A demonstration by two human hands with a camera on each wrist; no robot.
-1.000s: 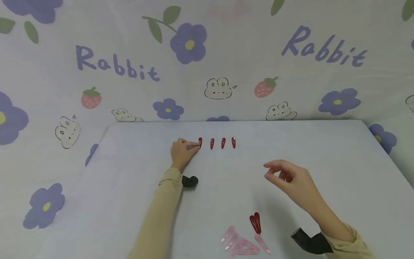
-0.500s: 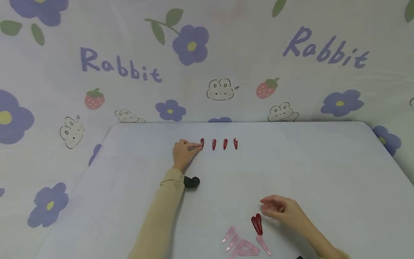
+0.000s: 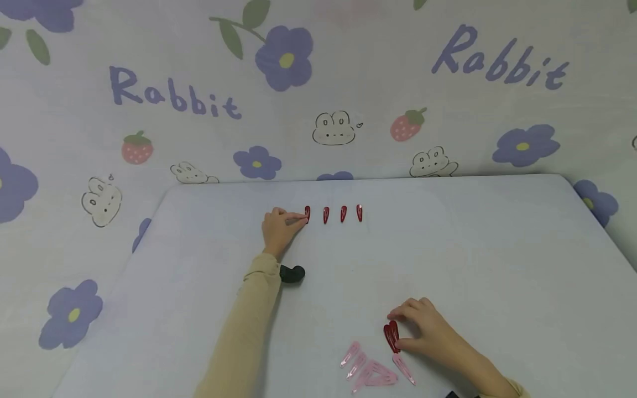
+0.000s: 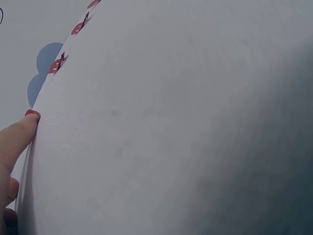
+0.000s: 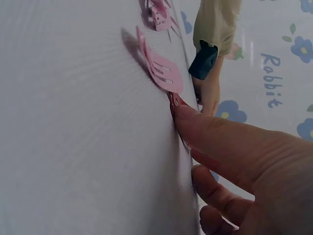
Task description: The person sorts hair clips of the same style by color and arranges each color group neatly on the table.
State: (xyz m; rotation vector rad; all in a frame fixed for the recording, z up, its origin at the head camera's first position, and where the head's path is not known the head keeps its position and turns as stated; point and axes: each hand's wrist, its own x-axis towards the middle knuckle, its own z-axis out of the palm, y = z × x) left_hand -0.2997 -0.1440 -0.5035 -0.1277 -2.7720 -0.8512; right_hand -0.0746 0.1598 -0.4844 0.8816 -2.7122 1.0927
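Red snap hair clips stand in a short row near the table's far edge. My left hand [image 3: 280, 229] holds the leftmost red hair clip [image 3: 307, 210] between thumb and fingertip, against the tabletop. In the left wrist view one fingertip lies on that clip's end [image 4: 32, 113]. Nearer me, two red hair clips [image 3: 391, 335] lie side by side, overlapping. My right hand [image 3: 430, 334] spans the right one of these, thumb at its lower end and fingers at its upper end. The right wrist view shows the thumb [image 5: 190, 120] on the red clip, partly hiding it.
A pink hair clip [image 3: 403, 369] touches the lower end of the red pair. Several more pink hair clips [image 3: 356, 365] lie to its left, some overlapping. The white table [image 3: 199, 309] meets a printed cloth backdrop [image 3: 378, 66] behind the row.
My right hand has come down toward me from above the table's middle and closed its fingers about the red pair's right clip. My left hand stays at the row's leftmost clip.
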